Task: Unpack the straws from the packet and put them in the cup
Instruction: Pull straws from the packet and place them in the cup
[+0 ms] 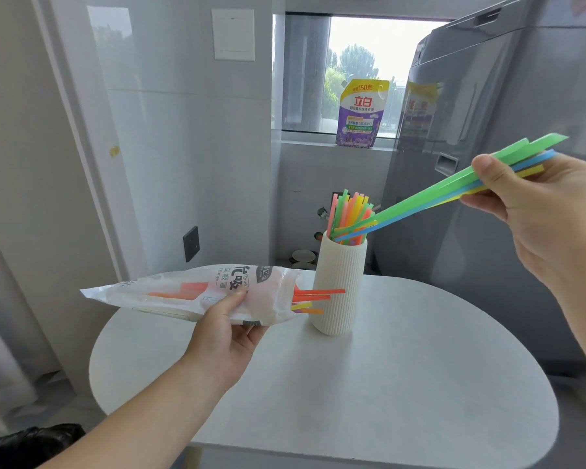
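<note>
A white ribbed cup [339,286] stands on the round white table [386,384] and holds several coloured straws [351,211] upright. My right hand [542,214] pinches a bunch of green, blue and yellow straws [420,204] at the upper right; their far tips reach into the cup's mouth. My left hand [227,333] grips a white plastic straw packet [190,292] lying level, left of the cup. Orange and yellow straws [313,299] stick out of the packet's open right end, in front of the cup's wall.
A grey washing machine [487,164] stands behind the table on the right. A purple detergent pouch [361,113] sits on the window sill. White tiled walls rise at left. A black bag [31,441] lies at the bottom left on the floor.
</note>
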